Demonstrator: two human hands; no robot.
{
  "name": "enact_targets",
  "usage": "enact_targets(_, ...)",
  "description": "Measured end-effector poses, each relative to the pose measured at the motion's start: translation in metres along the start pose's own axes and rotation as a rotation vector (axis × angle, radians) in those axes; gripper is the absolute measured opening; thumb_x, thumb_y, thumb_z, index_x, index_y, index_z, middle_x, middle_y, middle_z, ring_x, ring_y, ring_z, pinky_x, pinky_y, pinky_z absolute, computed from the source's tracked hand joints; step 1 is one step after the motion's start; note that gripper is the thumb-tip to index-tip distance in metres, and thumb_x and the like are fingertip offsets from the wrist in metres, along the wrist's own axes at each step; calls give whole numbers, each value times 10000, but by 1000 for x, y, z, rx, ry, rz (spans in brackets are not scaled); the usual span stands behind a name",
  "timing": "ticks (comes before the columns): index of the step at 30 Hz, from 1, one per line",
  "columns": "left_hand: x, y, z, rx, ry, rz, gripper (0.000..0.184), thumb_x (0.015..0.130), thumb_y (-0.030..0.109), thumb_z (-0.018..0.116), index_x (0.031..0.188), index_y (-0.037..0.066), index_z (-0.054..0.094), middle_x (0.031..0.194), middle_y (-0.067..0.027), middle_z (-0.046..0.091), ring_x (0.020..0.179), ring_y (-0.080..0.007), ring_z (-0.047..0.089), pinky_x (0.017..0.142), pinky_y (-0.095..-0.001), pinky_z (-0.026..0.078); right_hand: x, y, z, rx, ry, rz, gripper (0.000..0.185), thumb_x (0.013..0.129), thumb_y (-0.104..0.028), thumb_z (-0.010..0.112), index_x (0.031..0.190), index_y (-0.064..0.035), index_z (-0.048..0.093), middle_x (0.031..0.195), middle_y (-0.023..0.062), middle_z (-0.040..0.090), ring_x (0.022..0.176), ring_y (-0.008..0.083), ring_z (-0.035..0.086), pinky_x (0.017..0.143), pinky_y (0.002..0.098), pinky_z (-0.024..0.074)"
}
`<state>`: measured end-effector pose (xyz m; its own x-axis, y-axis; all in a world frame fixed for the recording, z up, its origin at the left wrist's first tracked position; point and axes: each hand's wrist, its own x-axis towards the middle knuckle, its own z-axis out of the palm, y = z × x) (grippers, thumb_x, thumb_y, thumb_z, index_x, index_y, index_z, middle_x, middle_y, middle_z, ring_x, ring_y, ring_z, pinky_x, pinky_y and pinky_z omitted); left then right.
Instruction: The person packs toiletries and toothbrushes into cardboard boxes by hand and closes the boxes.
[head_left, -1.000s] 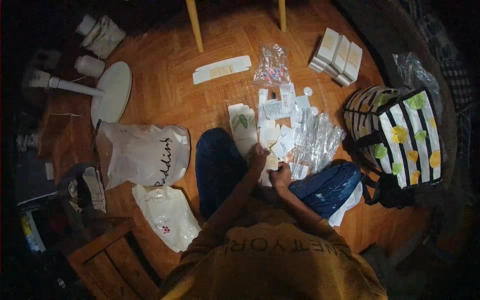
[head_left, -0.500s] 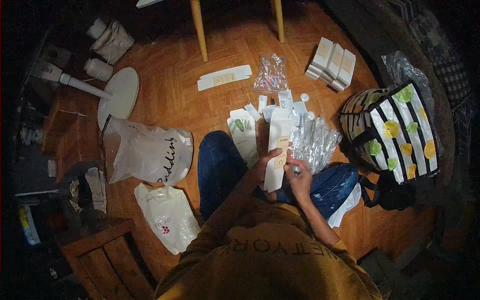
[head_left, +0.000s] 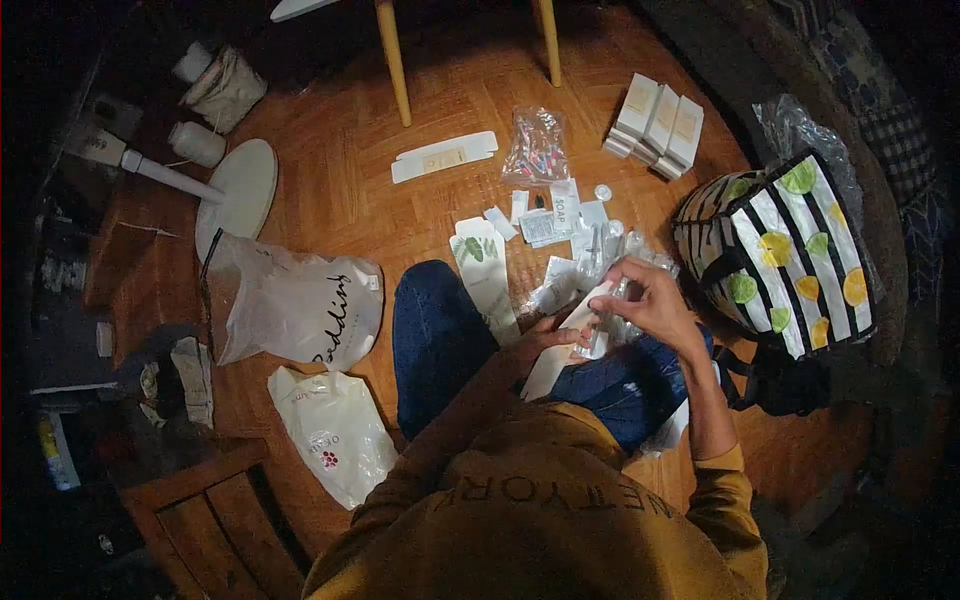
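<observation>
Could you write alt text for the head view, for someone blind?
The left hand holds a white carton, with the right hand at its far end. Ahead on the wooden floor lie a flat carton, a clear bag and stacked boxes; a striped bag is at right.

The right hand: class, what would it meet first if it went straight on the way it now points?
Probably the long white cardboard carton: the right hand seems to touch its far end, though depth is unclear there.
</observation>
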<state>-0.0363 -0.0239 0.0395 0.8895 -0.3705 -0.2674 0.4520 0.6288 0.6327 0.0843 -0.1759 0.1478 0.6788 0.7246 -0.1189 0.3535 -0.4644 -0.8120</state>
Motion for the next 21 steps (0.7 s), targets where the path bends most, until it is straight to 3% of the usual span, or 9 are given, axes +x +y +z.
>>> enact_targets(1, 1, -2, -3, 1, -1, -4, 497, 748, 265, 623, 1170, 71, 443, 981, -55, 522, 898, -179, 538, 825, -306, 422, -2, -7, -3, 18, -37, -60, 252, 710, -186, 725, 848, -34, 580, 630, -23, 519, 474, 53, 428, 442, 214, 348)
enact_targets(6, 19, -6, 1, 92, -141, 70, 425, 784, 256, 620, 1119, 50, 459, 926, -57, 548, 874, -159, 554, 730, -270, 461, 13, -1, -3, 151, -375, 257, 253, 743, -183, 702, 910, -41, 576, 689, -3, 550, 545, 44, 484, 478, 191, 395)
enact_targets(8, 34, 3, -5, 77, -51, 94, 399, 779, 253, 640, 1095, 56, 495, 860, -55, 585, 784, -151, 579, 683, -269, 477, 17, 15, 20, 428, 322, -2, 282, 746, -219, 701, 943, -63, 572, 792, 5, 564, 665, 39, 515, 535, 196, 411)
enact_targets(9, 40, 12, -4, 47, 147, 62, 382, 771, 267, 651, 1060, 53, 523, 839, -52, 595, 740, -149, 584, 672, -269, 480, 16, 5, 24, 485, 419, 42, 369, 770, -198, 682, 1075, -39, 547, 924, 32, 578, 807, 67, 532, 668, 198, 443)
enact_targets(12, 56, 32, -2, 93, 426, 136, 404, 716, 352, 699, 960, 48, 593, 795, -53, 614, 673, -159, 594, 647, -291, 483, 3, 25, 68, 725, 386, 275, 445, 799, -173, 653, 1173, 9, 495, 1048, 81, 566, 927, 113, 529, 814, 220, 421)
enact_targets(14, 68, 28, -10, 311, 694, 396, 418, 695, 325, 715, 962, 35, 575, 786, -60, 609, 668, -174, 591, 637, -293, 478, -10, 30, 95, 734, 289, 248, 502, 827, -193, 621, 1223, 52, 432, 1136, 109, 536, 1013, 141, 505, 900, 238, 375)
enact_targets(16, 76, 21, -18, 503, 876, 554, 395, 709, 219, 718, 996, 25, 529, 765, -56, 590, 638, -165, 574, 602, -265, 474, -17, 33, 104, 793, 313, 291, 409, 844, -199, 596, 1153, 53, 503, 1004, 73, 588, 879, 104, 533, 781, 211, 421)
enact_targets(18, 69, 23, -8, 541, 1024, 375, 530, 636, 445, 716, 895, -4, 604, 777, -98, 621, 682, -252, 596, 699, -351, 461, -23, 26, 99, 599, 343, 430, 305, 858, -203, 574, 1035, 46, 582, 817, 22, 601, 701, 64, 507, 625, 197, 414)
enact_targets(21, 73, 24, -11, 484, 992, 444, 449, 702, 408, 666, 879, 0, 604, 748, -91, 602, 674, -230, 577, 698, -332, 447, -29, 35, 105, 523, 443, 402, 240, 860, -206, 567, 913, 22, 620, 676, -41, 529, 590, 29, 415, 524, 191, 343)
